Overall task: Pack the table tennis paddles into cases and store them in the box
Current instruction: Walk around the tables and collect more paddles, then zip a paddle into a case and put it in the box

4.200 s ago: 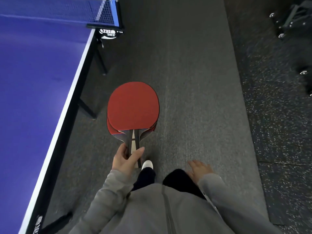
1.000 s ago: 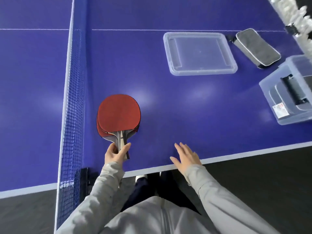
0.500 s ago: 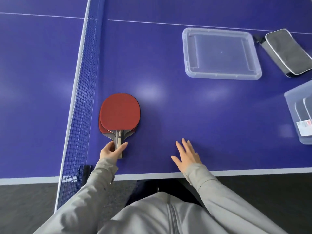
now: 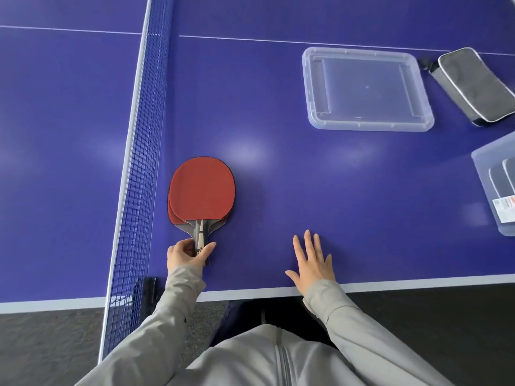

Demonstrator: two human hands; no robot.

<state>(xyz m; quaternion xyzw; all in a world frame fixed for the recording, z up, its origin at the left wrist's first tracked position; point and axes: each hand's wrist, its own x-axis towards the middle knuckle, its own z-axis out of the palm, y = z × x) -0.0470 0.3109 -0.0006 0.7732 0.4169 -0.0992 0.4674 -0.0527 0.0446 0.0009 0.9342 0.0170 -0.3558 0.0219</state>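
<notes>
A person's left hand (image 4: 187, 254), fingers curled round the handles, holds the stacked paddles (image 4: 202, 188) on the worktop (image 4: 306, 190) beside the net (image 4: 139, 162). The right hand (image 4: 312, 263) rests flat, fingers spread. Carried to the distant case (image 4: 476, 84), the top paddle could slip.

The table tennis paddles (image 4: 202, 188) show red rubber with grey throats and a pale stripe down the handle (image 4: 201, 232); the table (image 4: 278, 176) is violet-blue, lined in white. The net (image 4: 142, 162) is dark blue mesh under a white band, and the paddle case (image 4: 473, 84) is grey with white piping.
</notes>
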